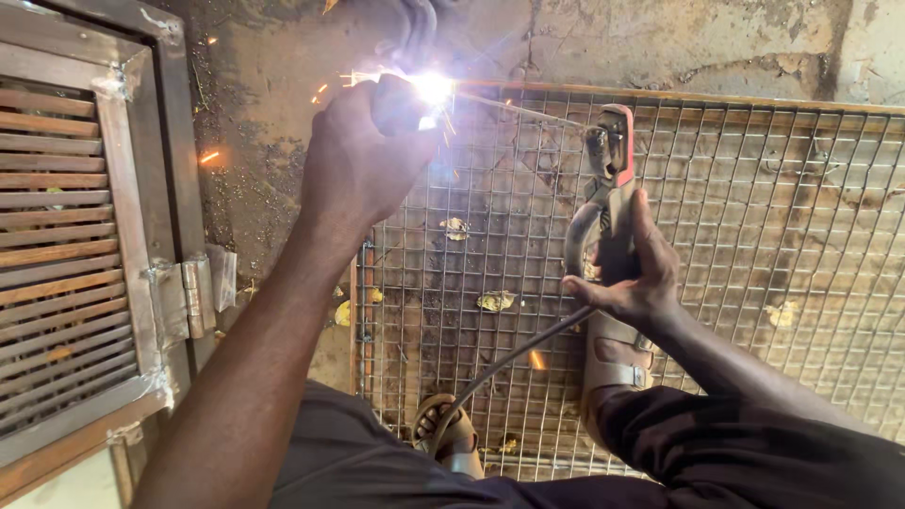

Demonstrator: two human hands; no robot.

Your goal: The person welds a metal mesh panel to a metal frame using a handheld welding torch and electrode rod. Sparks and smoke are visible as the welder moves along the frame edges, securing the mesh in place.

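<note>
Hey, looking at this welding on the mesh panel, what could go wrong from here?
1. The left hand is bare and right beside the bright arc, with sparks flying, so burns seem likely.
2. The feet wear open sandals on the wire mesh panel; a falling spark could land on skin.
3. The cable from the electrode holder in the right hand crosses the mesh near the feet and might snag.

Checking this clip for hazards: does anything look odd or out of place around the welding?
Yes. Both hands are bare beside the bright arc: the left hand sits right next to it, the right hand grips the electrode holder. Sparks scatter, and sandalled feet rest on the wire mesh panel.
</note>
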